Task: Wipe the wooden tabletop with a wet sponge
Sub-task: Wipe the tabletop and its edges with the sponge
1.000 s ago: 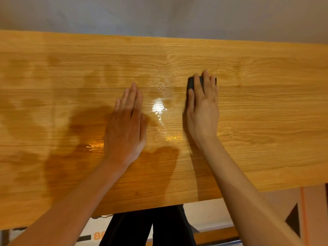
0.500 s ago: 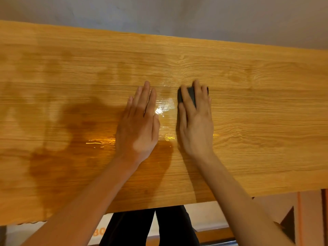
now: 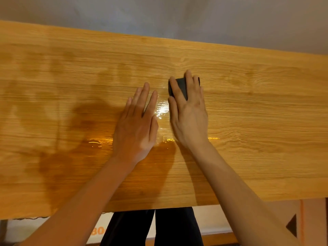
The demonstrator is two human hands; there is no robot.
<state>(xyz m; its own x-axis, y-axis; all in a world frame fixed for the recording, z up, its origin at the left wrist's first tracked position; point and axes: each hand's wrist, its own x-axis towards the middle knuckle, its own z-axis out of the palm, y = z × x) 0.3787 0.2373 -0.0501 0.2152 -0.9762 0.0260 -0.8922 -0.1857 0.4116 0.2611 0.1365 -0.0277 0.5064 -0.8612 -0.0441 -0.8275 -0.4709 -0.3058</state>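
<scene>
Wooden tabletop (image 3: 257, 121) — wet sheen now between hands, left part darkened, right part looks dry; wiping likely about half done. Right hand (image 3: 189, 114) has slid left toward flat, empty left hand (image 3: 136, 126). Dark sponge (image 3: 181, 86) under right fingers — pressed flat, palm behind it.

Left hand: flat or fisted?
Flat. The left hand lies palm-down on the tabletop, fingers straight and together, holding nothing; the sponge is under the right hand.
</scene>
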